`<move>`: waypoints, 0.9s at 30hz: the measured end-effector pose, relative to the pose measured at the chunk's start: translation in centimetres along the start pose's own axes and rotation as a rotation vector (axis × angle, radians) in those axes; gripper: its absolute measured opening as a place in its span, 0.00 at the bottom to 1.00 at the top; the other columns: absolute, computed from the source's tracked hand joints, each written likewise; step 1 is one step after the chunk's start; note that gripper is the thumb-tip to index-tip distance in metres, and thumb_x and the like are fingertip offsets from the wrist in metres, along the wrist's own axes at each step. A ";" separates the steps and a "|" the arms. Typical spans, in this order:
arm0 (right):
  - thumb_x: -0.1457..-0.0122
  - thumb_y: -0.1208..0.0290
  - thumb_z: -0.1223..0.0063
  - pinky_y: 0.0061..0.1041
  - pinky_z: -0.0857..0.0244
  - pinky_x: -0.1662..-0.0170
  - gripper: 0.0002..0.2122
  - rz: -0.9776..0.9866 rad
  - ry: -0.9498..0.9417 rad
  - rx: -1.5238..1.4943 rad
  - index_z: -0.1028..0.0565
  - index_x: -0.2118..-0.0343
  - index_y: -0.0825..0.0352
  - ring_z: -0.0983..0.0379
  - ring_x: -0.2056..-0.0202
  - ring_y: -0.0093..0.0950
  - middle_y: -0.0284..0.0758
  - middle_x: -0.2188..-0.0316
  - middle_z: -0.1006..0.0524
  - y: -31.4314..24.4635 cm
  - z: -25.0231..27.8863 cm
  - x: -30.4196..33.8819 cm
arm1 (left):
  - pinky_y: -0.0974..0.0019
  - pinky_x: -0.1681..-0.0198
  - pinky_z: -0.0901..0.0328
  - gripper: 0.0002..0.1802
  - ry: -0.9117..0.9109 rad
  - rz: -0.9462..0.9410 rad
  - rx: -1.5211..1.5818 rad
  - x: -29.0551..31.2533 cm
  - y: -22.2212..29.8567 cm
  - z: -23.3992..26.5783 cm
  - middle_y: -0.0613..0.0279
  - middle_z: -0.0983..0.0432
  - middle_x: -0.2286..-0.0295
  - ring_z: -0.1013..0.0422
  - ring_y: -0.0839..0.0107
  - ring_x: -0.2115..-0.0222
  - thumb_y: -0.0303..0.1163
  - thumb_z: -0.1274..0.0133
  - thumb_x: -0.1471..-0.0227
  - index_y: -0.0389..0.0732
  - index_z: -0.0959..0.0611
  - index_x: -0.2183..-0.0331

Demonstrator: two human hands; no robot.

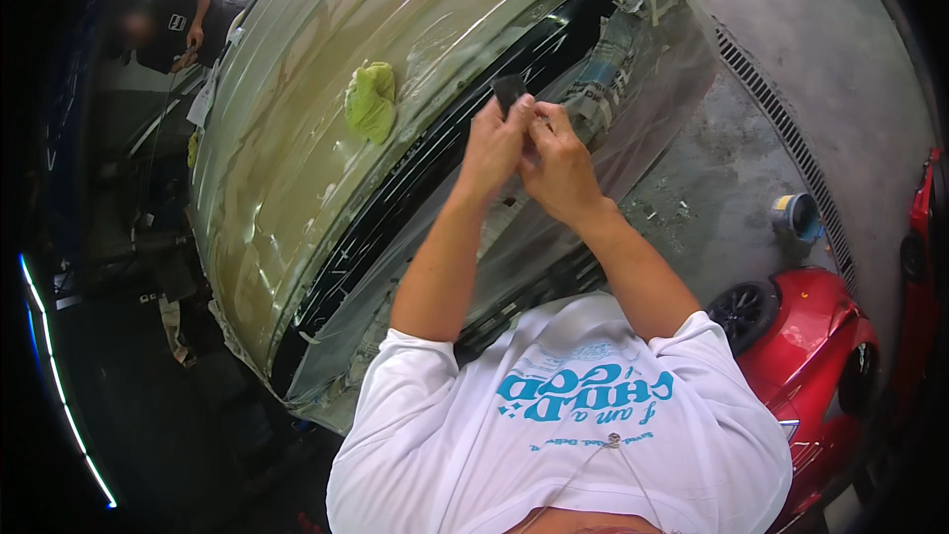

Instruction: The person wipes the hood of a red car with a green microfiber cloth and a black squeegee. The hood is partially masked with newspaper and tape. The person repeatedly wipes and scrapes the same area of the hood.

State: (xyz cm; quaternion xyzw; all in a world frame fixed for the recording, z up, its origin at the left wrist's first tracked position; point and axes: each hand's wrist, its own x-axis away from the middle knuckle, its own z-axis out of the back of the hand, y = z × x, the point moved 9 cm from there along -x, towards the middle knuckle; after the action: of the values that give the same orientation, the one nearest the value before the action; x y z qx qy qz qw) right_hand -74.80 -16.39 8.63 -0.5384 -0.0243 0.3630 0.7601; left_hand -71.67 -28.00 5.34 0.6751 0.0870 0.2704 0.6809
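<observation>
My left hand and my right hand are close together above the dark edge of a large tan car panel. A small flat black pad sticks up past the fingers of my left hand, which is closed on it. Beside it, my right hand's fingers are bent inward near the left thumb; whatever they pinch is hidden. Below them runs the glossy black strip along the panel's edge. On the panel, left of my hands, lies a crumpled yellow-green cloth.
Masking film and taped paper cover the car's near side. A co-worker in dark clothes stands at the far left. To the right are a floor drain grate, a tin and a small red toy-like car.
</observation>
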 end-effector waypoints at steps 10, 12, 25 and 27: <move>0.43 0.77 0.38 0.32 0.25 0.56 0.13 -0.424 -0.014 0.000 0.19 0.54 0.71 0.20 0.60 0.38 0.46 0.49 0.24 15.4 6.4 13.1 | 0.66 0.72 0.29 0.16 -0.012 -0.076 -0.690 -12.5 4.9 11.3 0.60 0.20 0.75 0.20 0.70 0.78 0.37 0.45 0.40 0.31 0.18 0.62; 0.42 0.77 0.40 0.31 0.26 0.58 0.12 -0.517 0.067 0.071 0.19 0.55 0.72 0.20 0.61 0.36 0.46 0.51 0.23 19.6 8.8 17.4 | 0.63 0.72 0.31 0.16 -0.054 -0.145 -0.790 -13.8 4.6 9.9 0.60 0.22 0.79 0.21 0.72 0.79 0.38 0.43 0.41 0.31 0.17 0.66; 0.38 0.76 0.41 0.30 0.25 0.60 0.10 -0.789 0.248 0.093 0.20 0.55 0.71 0.19 0.64 0.34 0.45 0.51 0.23 28.0 13.6 27.4 | 0.43 0.56 0.31 0.27 -0.138 -0.252 -1.544 -14.4 4.3 6.9 0.38 0.18 0.67 0.22 0.40 0.60 0.53 0.43 0.43 0.35 0.15 0.64; 0.38 0.76 0.41 0.30 0.25 0.60 0.10 -0.806 0.253 0.056 0.20 0.54 0.71 0.19 0.64 0.34 0.44 0.51 0.23 27.9 13.1 27.0 | 0.43 0.56 0.30 0.27 -0.146 -0.279 -1.615 -14.1 4.4 6.4 0.38 0.18 0.68 0.22 0.41 0.60 0.54 0.45 0.42 0.36 0.16 0.62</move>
State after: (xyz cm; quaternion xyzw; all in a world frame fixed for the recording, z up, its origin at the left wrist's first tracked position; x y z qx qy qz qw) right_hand -75.26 14.07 -18.74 -0.5052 -0.1294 -0.0317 0.8527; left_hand -81.49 -40.64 6.55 -0.0237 -0.0955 0.1180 0.9881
